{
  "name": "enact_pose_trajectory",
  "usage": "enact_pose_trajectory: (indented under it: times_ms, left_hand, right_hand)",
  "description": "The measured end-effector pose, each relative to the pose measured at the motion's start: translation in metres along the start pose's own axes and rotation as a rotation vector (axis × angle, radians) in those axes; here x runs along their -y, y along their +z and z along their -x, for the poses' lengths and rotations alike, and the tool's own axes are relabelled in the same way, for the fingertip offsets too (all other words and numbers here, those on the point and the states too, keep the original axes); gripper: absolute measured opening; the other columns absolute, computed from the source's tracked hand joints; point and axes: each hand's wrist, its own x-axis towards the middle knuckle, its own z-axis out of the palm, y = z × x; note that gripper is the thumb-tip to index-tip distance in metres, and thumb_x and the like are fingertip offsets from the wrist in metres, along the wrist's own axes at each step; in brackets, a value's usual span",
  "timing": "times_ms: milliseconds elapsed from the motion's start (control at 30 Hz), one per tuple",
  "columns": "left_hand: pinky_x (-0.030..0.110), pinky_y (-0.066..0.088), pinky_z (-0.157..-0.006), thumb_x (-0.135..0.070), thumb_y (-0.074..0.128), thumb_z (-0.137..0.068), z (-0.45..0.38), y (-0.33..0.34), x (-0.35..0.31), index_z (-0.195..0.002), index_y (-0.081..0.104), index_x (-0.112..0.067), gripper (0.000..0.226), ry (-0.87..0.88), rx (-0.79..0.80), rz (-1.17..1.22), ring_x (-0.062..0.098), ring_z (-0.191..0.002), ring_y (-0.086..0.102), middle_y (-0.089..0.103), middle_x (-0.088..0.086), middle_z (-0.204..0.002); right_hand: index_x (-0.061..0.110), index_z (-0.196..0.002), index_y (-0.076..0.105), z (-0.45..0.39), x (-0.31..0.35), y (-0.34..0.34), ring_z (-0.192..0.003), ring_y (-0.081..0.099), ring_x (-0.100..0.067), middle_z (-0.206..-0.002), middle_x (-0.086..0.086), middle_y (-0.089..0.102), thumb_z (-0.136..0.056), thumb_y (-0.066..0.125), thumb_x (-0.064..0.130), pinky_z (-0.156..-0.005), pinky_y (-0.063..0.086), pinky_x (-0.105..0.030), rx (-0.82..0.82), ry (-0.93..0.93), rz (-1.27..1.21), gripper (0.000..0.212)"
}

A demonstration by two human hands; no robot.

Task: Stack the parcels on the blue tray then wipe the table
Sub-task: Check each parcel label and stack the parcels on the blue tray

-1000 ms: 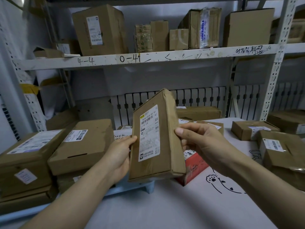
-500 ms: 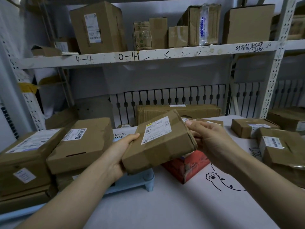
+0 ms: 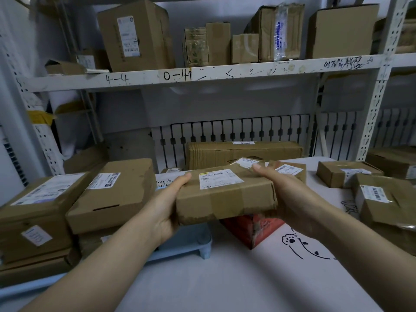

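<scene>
Now level, no longer tilted: flat brown cardboard parcel (image 3: 226,194), gripped by left hand (image 3: 167,207) and right hand (image 3: 284,199), above red box (image 3: 252,228), right of blue tray (image 3: 191,246).

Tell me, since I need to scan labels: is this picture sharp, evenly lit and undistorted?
Head view: dim, bluish light; the label on the held parcel shows as fine print too soft to read; the wide lens bends the shelf and uprights; no strong glare.

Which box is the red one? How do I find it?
Start at the white table with the paw drawing. Look under the flat brown parcel held by both hands. The red box sits there on the table, the only box not brown.
</scene>
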Motion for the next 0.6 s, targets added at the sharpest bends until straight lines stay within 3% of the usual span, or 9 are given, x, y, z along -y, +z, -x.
enact_pose_trajectory:
  times_ms: [100, 200, 333, 433, 500, 600]
  left_hand:
    - [0.037, 0.062, -0.071, -0.040, 0.063, -0.093, 0.000, 0.001, 0.001, -0.104, 0.072, -0.015, 0.029, 0.060, 0.007, -0.017, 0.026, -0.086, 0.074, 0.077, 0.012, -0.099]
    - [0.045, 0.054, -0.094, -0.043, 0.054, -0.098, -0.002, 0.001, 0.001, -0.106, 0.072, -0.017, 0.032, 0.072, 0.018, -0.016, 0.030, -0.103, 0.070, 0.076, 0.012, -0.106]
    - [0.053, 0.051, -0.100, -0.039, 0.058, -0.096, -0.003, 0.003, -0.001, -0.116, 0.068, -0.016, 0.032, 0.087, 0.037, -0.001, 0.032, -0.110, 0.068, 0.073, 0.012, -0.117]
    - [0.057, 0.047, -0.103, -0.034, 0.062, -0.094, -0.001, 0.005, -0.001, -0.110, 0.068, -0.015, 0.026, 0.110, 0.053, -0.015, 0.033, -0.112, 0.066, 0.072, 0.013, -0.118]
    - [0.057, 0.047, -0.103, -0.031, 0.063, -0.094, 0.000, 0.007, -0.002, -0.105, 0.068, -0.014, 0.022, 0.122, 0.074, -0.020, 0.032, -0.107, 0.067, 0.073, 0.012, -0.112]
    - [0.054, 0.051, -0.099, -0.028, 0.064, -0.093, 0.001, 0.009, -0.003, -0.113, 0.068, -0.008, 0.029, 0.153, 0.100, -0.023, 0.029, -0.094, 0.066, 0.070, 0.014, -0.105]
  right_hand:
    - [0.011, -0.109, 0.073, -0.001, -0.001, 0.000, -0.079, 0.063, -0.023, -0.105, -0.016, 0.074, -0.092, 0.064, 0.032, -0.070, 0.049, -0.036, -0.032, 0.046, -0.040, 0.029]
    - [0.010, -0.101, 0.070, -0.002, -0.003, -0.001, -0.078, 0.060, -0.025, -0.109, -0.021, 0.071, -0.092, 0.061, 0.020, -0.062, 0.048, -0.032, -0.076, 0.099, -0.065, 0.016]
    - [0.015, -0.103, 0.073, -0.008, -0.009, -0.004, -0.080, 0.061, -0.022, -0.115, -0.015, 0.069, -0.091, 0.056, 0.012, -0.060, 0.048, -0.030, -0.113, 0.109, -0.046, 0.021]
    - [0.016, -0.107, 0.074, -0.012, -0.011, -0.008, -0.096, 0.066, -0.029, -0.119, -0.016, 0.069, -0.092, 0.053, 0.009, -0.082, 0.055, -0.044, -0.124, 0.132, -0.011, 0.026]
    - [0.017, -0.109, 0.074, -0.015, -0.013, -0.010, -0.110, 0.066, -0.034, -0.121, -0.016, 0.068, -0.091, 0.054, 0.009, -0.098, 0.052, -0.051, -0.141, 0.154, 0.021, 0.029]
    - [0.018, -0.095, 0.080, -0.018, -0.017, -0.010, -0.119, 0.061, -0.039, -0.124, -0.019, 0.067, -0.087, 0.055, 0.009, -0.104, 0.047, -0.055, -0.136, 0.181, 0.039, 0.028]
